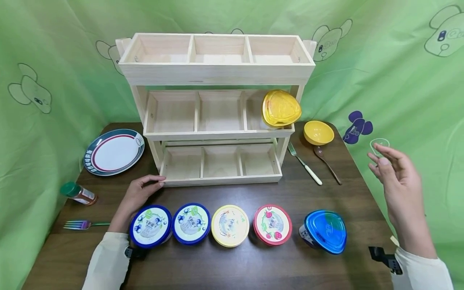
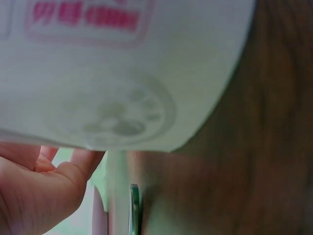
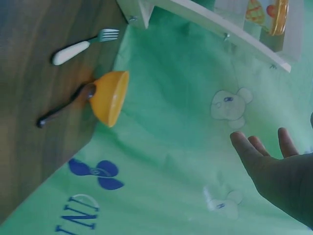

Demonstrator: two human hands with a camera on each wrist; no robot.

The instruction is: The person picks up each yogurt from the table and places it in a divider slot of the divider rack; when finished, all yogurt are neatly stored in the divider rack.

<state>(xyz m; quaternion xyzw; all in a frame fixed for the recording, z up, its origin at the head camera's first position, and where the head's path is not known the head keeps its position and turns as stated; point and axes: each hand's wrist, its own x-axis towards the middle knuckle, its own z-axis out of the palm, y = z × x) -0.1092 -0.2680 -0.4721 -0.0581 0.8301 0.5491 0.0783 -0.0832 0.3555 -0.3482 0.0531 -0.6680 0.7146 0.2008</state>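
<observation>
One rounded yellow-lidded jar point(image 1: 281, 108), middle-right in the pale wooden three-tier rack point(image 1: 217, 75), may topple if the left hand point(image 1: 139, 194), straight-fingered at the rack's lower-left corner, jolts it; right hand point(image 1: 403, 189) loosely spread, empty.

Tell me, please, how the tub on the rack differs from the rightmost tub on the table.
The rack tub is yellow-lidded; the table tub is blue-lidded. The rack tub sits in the middle tier's right compartment; the table tub rests on the table. Both lids are rounded triangles.
</observation>
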